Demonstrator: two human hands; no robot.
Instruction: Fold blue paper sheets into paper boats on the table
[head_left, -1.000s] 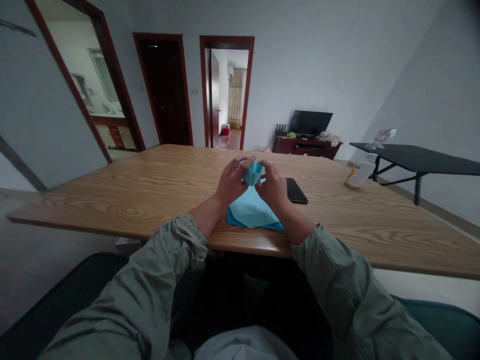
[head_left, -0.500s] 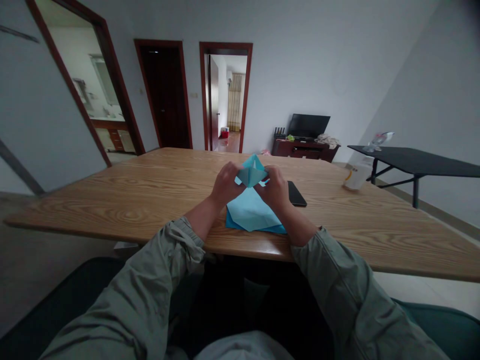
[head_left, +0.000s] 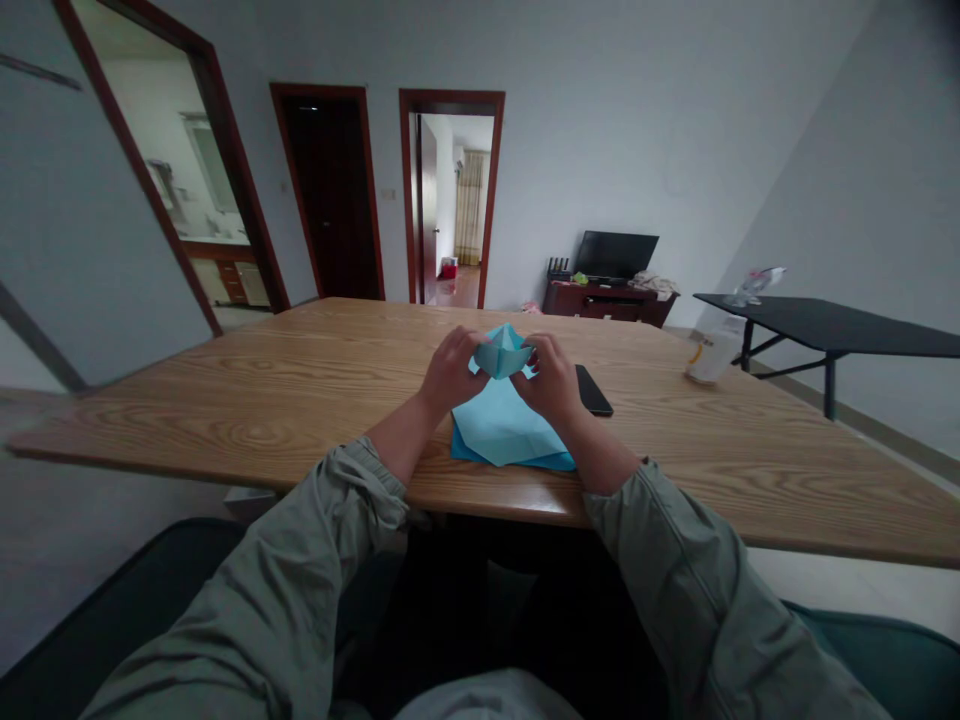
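A small folded piece of light blue paper (head_left: 502,355) is held up between both hands just above the wooden table (head_left: 300,390). My left hand (head_left: 448,372) pinches its left side, fingers curled. My right hand (head_left: 553,377) pinches its right side the same way. Under the hands lie flat sheets of blue paper (head_left: 502,432) near the table's front edge.
A black phone (head_left: 593,390) lies right of my right hand. A white cup (head_left: 711,355) lies toward the table's right side. A black side table (head_left: 832,325) stands at the right, a TV stand (head_left: 611,295) at the far wall, doorways behind.
The folded paper has been spread from a compact boxy shape into a wider pointed form. Both hands sit slightly lower than before.
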